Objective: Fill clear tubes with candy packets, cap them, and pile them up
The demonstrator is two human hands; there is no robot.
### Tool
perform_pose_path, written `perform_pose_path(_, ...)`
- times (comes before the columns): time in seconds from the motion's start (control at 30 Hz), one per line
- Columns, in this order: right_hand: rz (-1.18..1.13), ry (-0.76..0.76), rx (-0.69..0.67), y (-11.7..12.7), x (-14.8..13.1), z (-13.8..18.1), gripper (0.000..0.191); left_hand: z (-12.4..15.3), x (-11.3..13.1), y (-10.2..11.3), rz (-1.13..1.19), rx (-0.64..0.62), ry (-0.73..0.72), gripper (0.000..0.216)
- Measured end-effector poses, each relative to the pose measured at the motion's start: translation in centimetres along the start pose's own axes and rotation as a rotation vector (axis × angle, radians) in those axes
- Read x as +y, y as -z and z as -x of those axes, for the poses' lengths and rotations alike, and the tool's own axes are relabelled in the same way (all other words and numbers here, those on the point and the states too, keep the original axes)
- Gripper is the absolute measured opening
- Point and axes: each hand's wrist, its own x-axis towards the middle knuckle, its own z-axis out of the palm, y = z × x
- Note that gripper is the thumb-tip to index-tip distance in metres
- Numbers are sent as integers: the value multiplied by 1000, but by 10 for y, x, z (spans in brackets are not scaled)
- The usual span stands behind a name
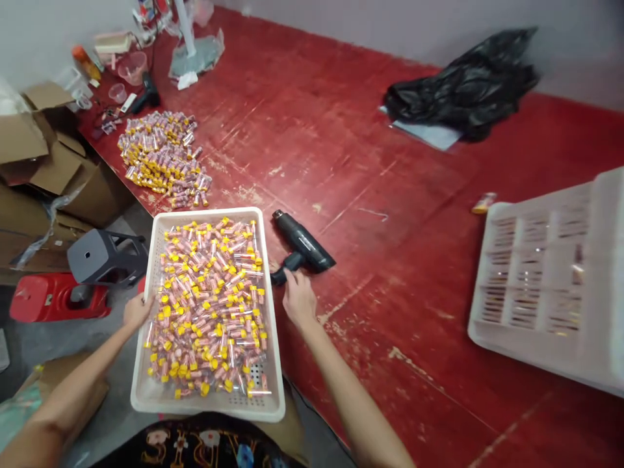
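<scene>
A white plastic tray [270,364] full of small clear tubes [209,312] with yellow caps and pink contents is in front of my body, over the table's near edge. My left hand [139,311] grips the tray's left rim. On the other side, my right hand [299,299] has its fingers closed at the handle of a black heat gun [305,244]. The heat gun lies on the red table just right of the tray, its nozzle pointing away to the left. Part of its handle is hidden behind my fingers and the tray rim.
A heap of similar capped tubes [158,153] lies on the red table [302,130] at the back left. White baskets [541,214] stand at right, with a black plastic bag [463,91] behind. Stools [104,257] and cardboard boxes [49,169] are left of the table.
</scene>
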Motion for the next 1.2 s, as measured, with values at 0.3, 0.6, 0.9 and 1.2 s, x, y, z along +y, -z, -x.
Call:
perform_pose_path(0.3, 235, 344, -99, 27, 60, -19, 50, 1, 13, 12, -11, 49, -11, 53)
perform_pose_path(0.6, 516, 273, -124, 88, 144, 134, 54, -4, 29, 15, -36, 34, -4, 56)
perform_pose_path(0.9, 603, 189, -75, 142, 244, 268, 54, -5, 41, 22, -72, 81, -18, 52)
perform_pose_path(1.2, -37, -299, 125, 116, 113, 189, 59, -4, 45, 21, -40, 97, -59, 49)
